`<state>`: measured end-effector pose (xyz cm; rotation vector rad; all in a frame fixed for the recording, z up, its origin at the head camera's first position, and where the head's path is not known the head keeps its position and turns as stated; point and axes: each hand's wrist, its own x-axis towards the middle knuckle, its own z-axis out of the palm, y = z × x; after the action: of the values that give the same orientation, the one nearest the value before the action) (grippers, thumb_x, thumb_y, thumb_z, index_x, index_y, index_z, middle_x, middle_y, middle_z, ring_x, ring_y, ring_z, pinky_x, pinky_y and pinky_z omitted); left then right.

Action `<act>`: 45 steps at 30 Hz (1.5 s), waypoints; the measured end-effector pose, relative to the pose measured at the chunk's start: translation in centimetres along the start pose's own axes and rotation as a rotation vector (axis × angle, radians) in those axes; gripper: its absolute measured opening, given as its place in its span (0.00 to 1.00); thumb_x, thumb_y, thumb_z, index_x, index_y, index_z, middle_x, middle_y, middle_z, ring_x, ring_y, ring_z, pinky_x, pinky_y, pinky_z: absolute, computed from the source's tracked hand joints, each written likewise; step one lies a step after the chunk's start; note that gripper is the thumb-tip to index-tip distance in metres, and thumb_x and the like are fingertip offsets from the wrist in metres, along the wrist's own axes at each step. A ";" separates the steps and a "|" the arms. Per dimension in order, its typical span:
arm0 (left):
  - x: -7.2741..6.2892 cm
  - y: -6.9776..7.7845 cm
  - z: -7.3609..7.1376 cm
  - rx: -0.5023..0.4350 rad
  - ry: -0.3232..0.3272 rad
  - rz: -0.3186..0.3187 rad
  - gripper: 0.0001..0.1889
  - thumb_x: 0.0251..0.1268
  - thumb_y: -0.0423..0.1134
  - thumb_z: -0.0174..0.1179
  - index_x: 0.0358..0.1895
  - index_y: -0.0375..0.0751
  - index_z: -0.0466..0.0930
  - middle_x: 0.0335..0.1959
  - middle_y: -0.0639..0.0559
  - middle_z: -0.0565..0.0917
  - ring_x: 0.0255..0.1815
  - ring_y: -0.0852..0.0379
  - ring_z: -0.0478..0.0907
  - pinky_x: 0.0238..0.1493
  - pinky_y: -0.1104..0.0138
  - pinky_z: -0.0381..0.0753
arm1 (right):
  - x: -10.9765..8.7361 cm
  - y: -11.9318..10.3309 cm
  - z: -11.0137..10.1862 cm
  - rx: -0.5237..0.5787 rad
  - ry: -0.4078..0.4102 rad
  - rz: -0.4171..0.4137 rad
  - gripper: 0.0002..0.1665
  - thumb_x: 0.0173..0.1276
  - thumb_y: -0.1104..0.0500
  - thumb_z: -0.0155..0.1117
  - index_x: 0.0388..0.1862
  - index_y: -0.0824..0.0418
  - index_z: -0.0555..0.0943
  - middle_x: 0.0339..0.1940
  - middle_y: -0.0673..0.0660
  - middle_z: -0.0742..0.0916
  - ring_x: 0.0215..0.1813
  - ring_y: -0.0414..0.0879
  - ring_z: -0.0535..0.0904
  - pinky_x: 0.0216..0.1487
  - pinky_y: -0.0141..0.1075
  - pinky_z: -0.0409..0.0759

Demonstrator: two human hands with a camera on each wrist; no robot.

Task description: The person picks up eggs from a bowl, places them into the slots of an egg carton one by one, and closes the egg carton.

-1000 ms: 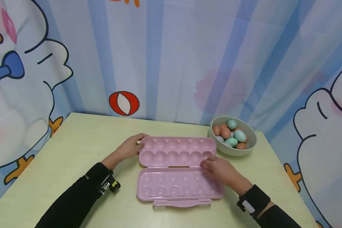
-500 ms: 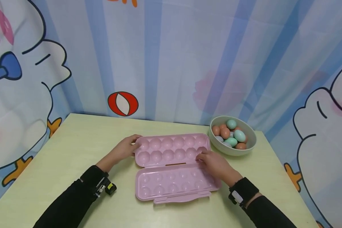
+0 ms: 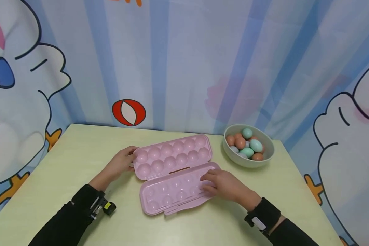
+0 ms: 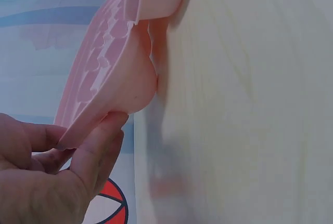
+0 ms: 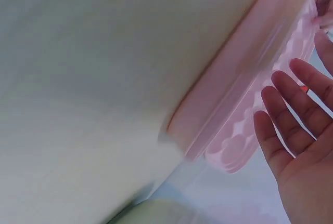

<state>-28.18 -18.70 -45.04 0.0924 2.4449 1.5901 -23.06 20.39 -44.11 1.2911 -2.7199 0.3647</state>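
A pink egg carton lies unfolded and slanted on the table, its two halves joined by a hinge. The half at the back has rows of round egg cups, all without eggs. My left hand pinches that half's left end; in the left wrist view its thumb and fingers grip the rim from both sides. My right hand is over the right end of the front half. In the right wrist view its fingers are spread and relaxed, holding nothing; whether they touch the carton I cannot tell.
A pale green bowl with brown, white and blue-green eggs stands at the table's back right corner. Behind the pale yellow table hangs a blue striped curtain with cartoon figures.
The egg carton has shifted left and turned anticlockwise, its right end swinging toward the back. My left hand moved left with it. My right hand has come off the hinge area onto the front half's side.
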 end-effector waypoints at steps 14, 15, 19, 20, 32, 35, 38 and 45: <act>-2.4 -1.3 -2.7 -0.086 0.096 -0.011 0.24 0.80 0.37 0.40 0.73 0.30 0.55 0.70 0.32 0.60 0.57 0.41 0.69 0.46 0.64 0.83 | 1.9 -0.9 2.1 -0.091 0.113 -0.190 0.07 0.65 0.58 0.70 0.42 0.52 0.85 0.39 0.46 0.84 0.43 0.41 0.80 0.45 0.34 0.80; -2.6 -1.3 -2.8 -0.092 0.092 -0.011 0.24 0.80 0.37 0.40 0.73 0.29 0.54 0.70 0.32 0.60 0.58 0.41 0.69 0.46 0.64 0.83 | 2.0 -0.8 2.2 -0.101 0.112 -0.187 0.06 0.65 0.58 0.69 0.42 0.53 0.85 0.39 0.47 0.84 0.43 0.41 0.80 0.45 0.34 0.80; -3.4 -1.8 -3.2 -0.098 0.071 -0.004 0.25 0.79 0.35 0.42 0.73 0.27 0.52 0.70 0.29 0.59 0.61 0.37 0.68 0.48 0.59 0.83 | 2.4 0.0 2.4 -0.120 0.106 -0.163 0.06 0.65 0.58 0.69 0.41 0.52 0.87 0.39 0.47 0.84 0.44 0.41 0.80 0.47 0.35 0.80; -3.6 -1.9 -3.2 -0.088 0.065 0.001 0.26 0.78 0.35 0.43 0.73 0.27 0.52 0.70 0.28 0.59 0.61 0.36 0.68 0.49 0.58 0.83 | 2.4 0.3 2.4 -0.120 0.108 -0.158 0.06 0.65 0.58 0.70 0.40 0.52 0.87 0.39 0.47 0.84 0.44 0.41 0.80 0.47 0.35 0.80; -3.5 -2.0 -4.0 0.038 0.064 0.059 0.24 0.78 0.35 0.46 0.71 0.28 0.58 0.67 0.26 0.63 0.57 0.38 0.75 0.47 0.60 0.84 | 2.5 -0.5 2.1 -0.115 0.118 -0.314 0.04 0.64 0.56 0.71 0.37 0.53 0.86 0.35 0.45 0.85 0.42 0.39 0.80 0.47 0.31 0.78; -3.0 -1.8 -4.4 0.084 0.054 0.059 0.22 0.79 0.35 0.44 0.71 0.31 0.60 0.67 0.26 0.64 0.57 0.38 0.75 0.46 0.61 0.84 | 2.8 -1.0 1.7 -0.074 0.084 -0.299 0.06 0.67 0.53 0.68 0.38 0.53 0.85 0.35 0.44 0.84 0.42 0.39 0.79 0.46 0.31 0.79; -2.4 -1.6 -4.8 0.124 0.035 0.068 0.22 0.79 0.35 0.44 0.71 0.31 0.60 0.67 0.27 0.64 0.57 0.37 0.74 0.46 0.61 0.84 | 3.6 -0.8 0.7 -0.058 0.079 -0.188 0.09 0.69 0.51 0.65 0.42 0.54 0.84 0.39 0.47 0.85 0.44 0.41 0.80 0.46 0.36 0.80; -2.4 0.0 -4.4 0.474 0.149 0.134 0.29 0.75 0.43 0.53 0.71 0.30 0.60 0.69 0.26 0.62 0.65 0.30 0.66 0.60 0.43 0.72 | 6.8 2.2 -1.4 -0.025 0.043 0.082 0.15 0.72 0.53 0.62 0.52 0.60 0.81 0.47 0.57 0.85 0.48 0.51 0.81 0.52 0.45 0.79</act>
<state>-26.82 -23.09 -42.95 0.2249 2.9415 1.0597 -29.07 16.96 -41.80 1.1552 -2.7380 0.3603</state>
